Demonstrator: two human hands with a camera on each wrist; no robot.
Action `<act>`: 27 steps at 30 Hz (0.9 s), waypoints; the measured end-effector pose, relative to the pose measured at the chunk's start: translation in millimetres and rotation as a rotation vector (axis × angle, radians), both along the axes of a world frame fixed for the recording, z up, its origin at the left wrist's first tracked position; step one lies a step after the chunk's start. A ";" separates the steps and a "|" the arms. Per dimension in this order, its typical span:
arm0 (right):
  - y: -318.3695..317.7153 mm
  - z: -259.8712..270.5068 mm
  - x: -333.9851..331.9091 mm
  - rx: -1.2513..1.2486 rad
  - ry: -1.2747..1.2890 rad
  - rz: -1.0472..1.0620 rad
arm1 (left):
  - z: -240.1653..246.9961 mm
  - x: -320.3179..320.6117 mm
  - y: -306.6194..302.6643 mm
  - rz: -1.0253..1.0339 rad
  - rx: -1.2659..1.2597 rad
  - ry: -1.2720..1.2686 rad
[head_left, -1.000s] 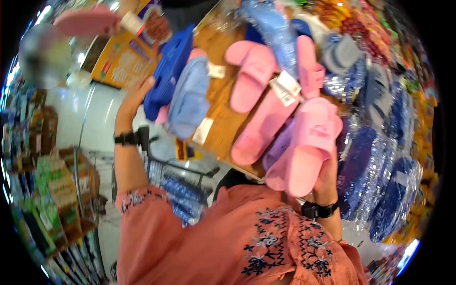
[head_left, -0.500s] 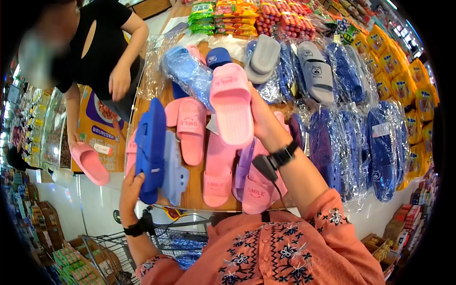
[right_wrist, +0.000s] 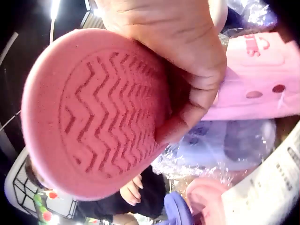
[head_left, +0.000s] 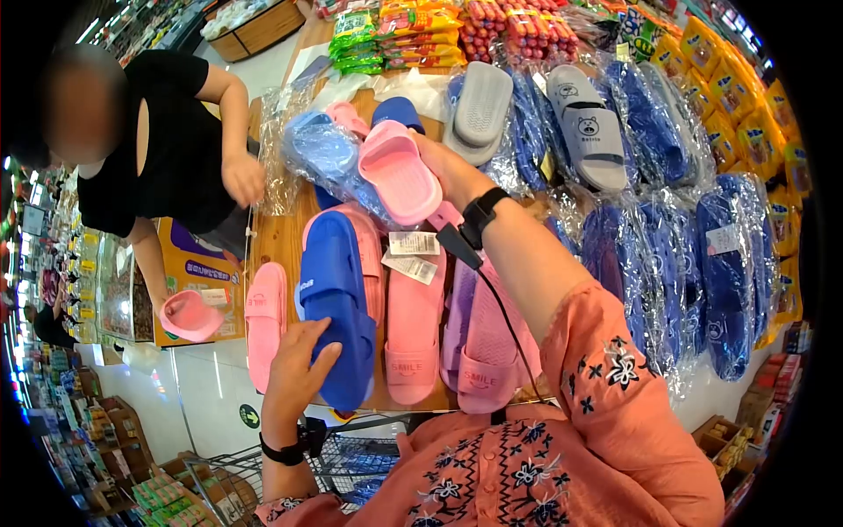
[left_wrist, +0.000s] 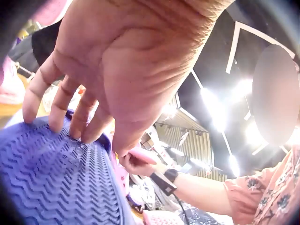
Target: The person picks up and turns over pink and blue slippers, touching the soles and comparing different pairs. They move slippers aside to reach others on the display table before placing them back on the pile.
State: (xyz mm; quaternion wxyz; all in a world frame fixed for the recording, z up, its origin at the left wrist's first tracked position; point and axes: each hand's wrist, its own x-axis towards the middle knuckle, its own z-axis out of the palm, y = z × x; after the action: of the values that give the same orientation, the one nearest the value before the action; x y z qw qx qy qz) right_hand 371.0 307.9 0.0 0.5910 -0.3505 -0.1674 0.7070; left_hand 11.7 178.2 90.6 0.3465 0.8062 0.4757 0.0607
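In the head view my left hand (head_left: 299,364) is at the near left edge of a dark blue slipper (head_left: 338,307). Its thumb lies over the upper side. The left wrist view shows the fingertips against the zigzag sole (left_wrist: 65,178). My right hand (head_left: 443,171) grips a pink slipper (head_left: 404,176) by one side, raised above the table. Seen from the right wrist, fingers curl over the edge of its zigzag sole (right_wrist: 108,117). Below it lie a tagged pink slipper (head_left: 413,325) and another pink slipper marked SMILE (head_left: 483,373).
Plastic-wrapped blue slippers (head_left: 733,272) and grey slippers (head_left: 588,136) cover the right side. Snack packs (head_left: 421,35) line the back. At left a person in black (head_left: 167,132) holds a pink slipper (head_left: 191,316). A shopping cart (head_left: 342,457) stands below the wooden table's edge.
The dark blue slipper has turned from edge-on to show its upper side and shifted right. The right hand's pink slipper has moved up and left and tilted. The head view has swung and steadied.
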 end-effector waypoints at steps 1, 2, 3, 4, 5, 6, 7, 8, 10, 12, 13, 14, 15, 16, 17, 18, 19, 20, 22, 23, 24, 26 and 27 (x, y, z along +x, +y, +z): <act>3.2 -0.1 5.9 -0.012 -0.044 0.017 | -1.6 4.4 -0.3 0.000 0.008 -0.004; 4.8 0.1 14.4 -0.023 -0.088 0.035 | -4.0 4.2 2.2 -0.017 -0.001 -0.024; 2.4 3.6 19.6 -0.038 -0.132 0.053 | -7.5 3.7 3.3 -0.034 -0.015 -0.044; -0.9 6.3 23.3 -0.035 -0.113 0.080 | -9.5 3.9 3.7 -0.053 -0.031 -0.065; -4.8 9.3 28.6 -0.034 -0.095 0.104 | -7.4 7.1 3.1 -0.024 -0.039 -0.059; -9.1 15.1 33.0 -0.033 -0.079 0.126 | -3.4 12.4 1.5 0.004 -0.046 -0.055; -17.2 27.9 31.0 -0.080 -0.096 0.109 | -1.4 16.5 1.4 0.032 -0.051 -0.053; -19.3 24.0 33.1 -0.047 -0.062 0.098 | -2.6 17.1 3.2 0.060 -0.070 -0.079; -23.7 19.5 34.7 0.024 0.010 0.077 | -5.5 13.2 8.7 0.117 -0.103 -0.128; -25.7 21.4 33.5 0.047 0.053 0.080 | -0.9 13.6 17.6 0.087 0.042 -0.147; -29.4 22.6 32.0 0.055 0.074 0.077 | 7.1 18.4 27.3 0.072 0.113 -0.138; -34.2 21.6 27.7 0.060 0.104 -0.006 | 12.7 24.3 38.5 0.059 0.179 -0.131; -38.1 21.6 21.0 0.066 0.130 -0.083 | 16.1 34.8 58.0 -0.019 0.328 -0.186; -42.3 22.2 14.7 0.075 0.155 -0.159 | 20.9 47.9 84.9 -0.097 0.481 -0.241; -48.6 24.8 9.8 0.107 0.202 -0.185 | 21.1 59.0 116.2 -0.150 0.501 -0.257; -57.1 27.3 4.7 0.139 0.251 -0.209 | 16.3 69.5 151.1 -0.203 0.521 -0.272; -66.0 29.4 -0.7 0.169 0.300 -0.232 | 8.7 81.9 188.2 -0.220 0.482 -0.123; -75.9 32.9 -5.8 0.172 0.293 -0.251 | -4.7 94.1 222.1 -0.235 0.436 0.025; -99.2 45.2 -13.1 0.181 0.280 -0.297 | -55.7 112.4 279.4 -0.386 0.518 0.100; -114.3 52.3 -15.1 0.162 0.242 -0.299 | -105.3 121.7 326.3 -0.529 0.551 0.335; -127.4 58.0 -17.5 0.141 0.228 -0.313 | -124.0 127.0 339.4 -0.554 0.539 0.449; -155.1 64.3 -21.3 0.092 0.205 -0.353 | -143.9 141.4 344.9 -0.507 0.472 0.551; -170.8 65.6 -23.0 0.066 0.198 -0.348 | -145.5 149.5 339.7 -0.433 0.419 0.543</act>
State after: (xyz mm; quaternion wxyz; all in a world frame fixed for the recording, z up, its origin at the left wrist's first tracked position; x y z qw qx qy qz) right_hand 347.9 137.1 65.6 0.7290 -0.2833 -0.0682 0.6194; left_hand 161.2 517.9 -54.9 0.0412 0.9276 0.3465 -0.1334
